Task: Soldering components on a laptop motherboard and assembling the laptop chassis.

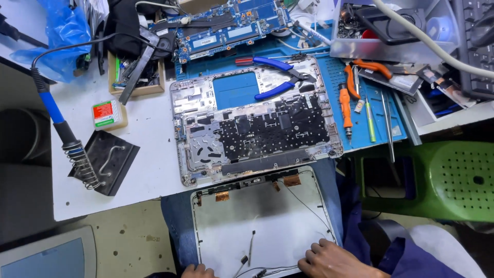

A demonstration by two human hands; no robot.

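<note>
From the head camera, one white laptop lid shell (pixel 267 221) lies across the person's lap, its hinge edge against the table's near edge, with three copper-coloured tape patches along that edge and thin loose wires trailing over its inner face. The right hand (pixel 329 260) rests on the shell's lower right part, fingers curled together and pressed to the surface, near a wire; whether they pinch it I cannot tell. The left hand (pixel 198 270) shows only as knuckles at the bottom edge, touching the shell's lower left, and its finger state cannot be told. Just above, on the white table (pixel 149 170), lies one opened laptop base (pixel 254 121) with the black back of its keyboard exposed. One pair of blue-handled pliers (pixel 275 77) rests on top of that base. Beyond it sits one blue circuit board (pixel 226 28). To the right, on a blue mat (pixel 334 77), lie one orange screwdriver (pixel 346 110), one green-handled tool (pixel 370 121) and one pair of tweezers (pixel 388 123). On the left, one blue-handled soldering iron (pixel 54 116) sits in its coiled stand (pixel 100 162). One green plastic stool (pixel 453 180) stands at the right.
</note>
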